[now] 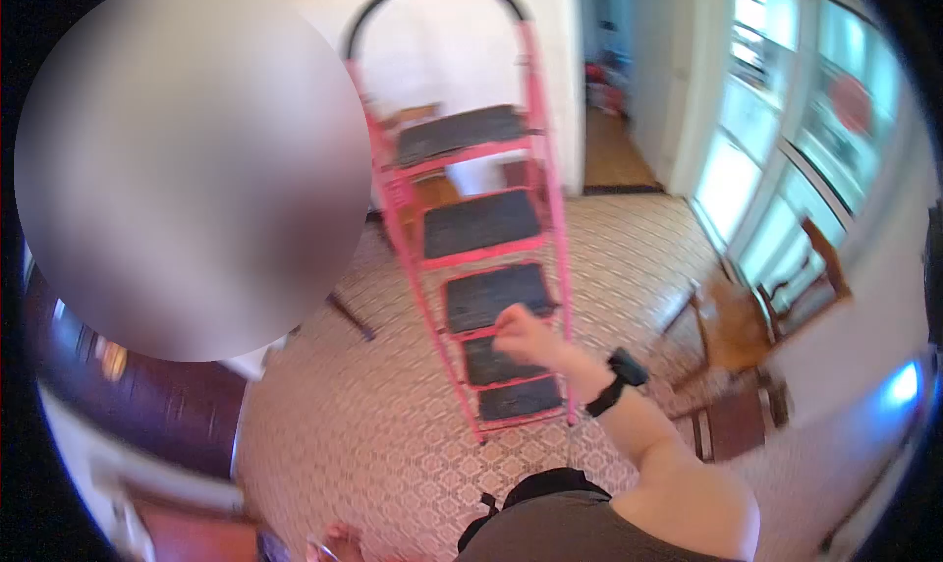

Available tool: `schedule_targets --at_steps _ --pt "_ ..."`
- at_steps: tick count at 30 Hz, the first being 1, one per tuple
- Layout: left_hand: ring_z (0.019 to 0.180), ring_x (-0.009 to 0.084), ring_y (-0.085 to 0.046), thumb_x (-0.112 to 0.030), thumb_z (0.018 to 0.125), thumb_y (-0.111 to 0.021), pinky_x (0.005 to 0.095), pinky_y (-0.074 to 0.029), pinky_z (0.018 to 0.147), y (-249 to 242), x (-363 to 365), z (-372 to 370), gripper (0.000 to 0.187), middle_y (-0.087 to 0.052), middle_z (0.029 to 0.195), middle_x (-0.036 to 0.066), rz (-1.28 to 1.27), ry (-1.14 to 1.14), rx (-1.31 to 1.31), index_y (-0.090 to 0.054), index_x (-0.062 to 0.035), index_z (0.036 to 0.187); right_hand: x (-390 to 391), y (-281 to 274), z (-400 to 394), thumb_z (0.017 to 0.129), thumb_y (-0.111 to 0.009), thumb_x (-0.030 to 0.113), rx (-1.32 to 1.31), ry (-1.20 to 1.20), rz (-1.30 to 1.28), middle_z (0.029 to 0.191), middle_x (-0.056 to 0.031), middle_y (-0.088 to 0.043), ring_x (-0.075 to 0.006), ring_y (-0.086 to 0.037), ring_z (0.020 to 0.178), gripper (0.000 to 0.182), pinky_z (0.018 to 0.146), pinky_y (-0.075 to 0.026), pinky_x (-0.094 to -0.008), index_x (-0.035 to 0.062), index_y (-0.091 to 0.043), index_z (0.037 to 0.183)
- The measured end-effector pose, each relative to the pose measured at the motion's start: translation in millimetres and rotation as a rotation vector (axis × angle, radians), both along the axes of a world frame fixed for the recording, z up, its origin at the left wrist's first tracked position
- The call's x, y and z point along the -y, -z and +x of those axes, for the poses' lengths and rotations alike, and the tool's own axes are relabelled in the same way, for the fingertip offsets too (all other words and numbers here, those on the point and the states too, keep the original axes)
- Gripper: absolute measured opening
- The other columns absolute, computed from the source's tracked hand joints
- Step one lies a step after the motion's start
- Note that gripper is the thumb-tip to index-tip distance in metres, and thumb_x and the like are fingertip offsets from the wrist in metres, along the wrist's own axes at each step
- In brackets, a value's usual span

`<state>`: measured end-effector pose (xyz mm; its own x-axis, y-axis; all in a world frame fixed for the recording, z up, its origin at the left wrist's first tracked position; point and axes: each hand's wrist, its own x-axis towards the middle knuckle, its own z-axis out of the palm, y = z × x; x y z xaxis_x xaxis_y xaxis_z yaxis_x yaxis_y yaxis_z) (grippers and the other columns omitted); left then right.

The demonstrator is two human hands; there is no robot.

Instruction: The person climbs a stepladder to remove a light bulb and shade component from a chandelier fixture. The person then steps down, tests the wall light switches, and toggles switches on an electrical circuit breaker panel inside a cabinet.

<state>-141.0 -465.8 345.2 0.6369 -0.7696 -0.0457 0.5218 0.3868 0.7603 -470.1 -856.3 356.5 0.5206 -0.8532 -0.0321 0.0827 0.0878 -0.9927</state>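
Note:
A pink step ladder (546, 169) with several black treads and a black top handle stands open on the patterned floor, straight ahead. My right hand (526, 336), with a black watch on its wrist, reaches out in front of the ladder's middle treads, near the right rail. Its fingers are curled closed and nothing shows inside them; the blur hides whether they touch the ladder. My left hand is out of sight.
Wooden chairs (732, 331) stand to the right by tall glass doors (776, 120). A dark wooden cabinet (147, 405) lines the left side. A doorway (614, 81) opens behind the ladder. A blurred round patch covers the upper left.

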Motion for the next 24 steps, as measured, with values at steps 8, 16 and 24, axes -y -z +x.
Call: schedule_targets --at_steps 8,16,24 --pt "0.095 0.0274 -0.061 -0.036 0.088 -0.052 0.0436 -0.046 0.089 16.8 181.6 31.2 0.034 -0.066 0.101 0.009 0.102 0.800 0.008 -0.068 -0.0072 0.096 -172.7 63.9 -133.7 0.079 -0.068 0.015 -0.237 0.773 0.099 0.082 -0.0063 -0.056 -0.0101 -0.046 0.053 0.038 0.043 -0.036 -0.0264 0.0062 -0.043 0.107" --pt "0.087 0.0298 -0.057 -0.045 0.088 -0.045 0.0422 -0.050 0.078 3.3 254.1 -221.2 0.048 -0.056 0.094 0.016 -0.048 1.656 0.180 -0.057 0.0008 0.088 -537.8 19.7 -258.7 0.081 -0.069 0.015 0.016 1.777 0.224 0.081 -0.0054 -0.056 -0.0090 -0.045 0.049 0.036 0.040 -0.035 -0.0241 0.0085 -0.045 0.106" --pt "0.094 0.0328 -0.059 -0.050 0.085 -0.049 0.0438 -0.047 0.086 51.3 46.8 -564.1 0.058 -0.057 0.102 0.019 0.081 2.294 -0.087 -0.062 0.0056 0.094 -868.0 88.6 -310.8 0.079 -0.067 0.012 0.095 2.468 0.329 0.075 -0.0060 -0.056 -0.0107 -0.046 0.044 0.034 0.036 -0.034 -0.0253 0.0055 -0.045 0.104"
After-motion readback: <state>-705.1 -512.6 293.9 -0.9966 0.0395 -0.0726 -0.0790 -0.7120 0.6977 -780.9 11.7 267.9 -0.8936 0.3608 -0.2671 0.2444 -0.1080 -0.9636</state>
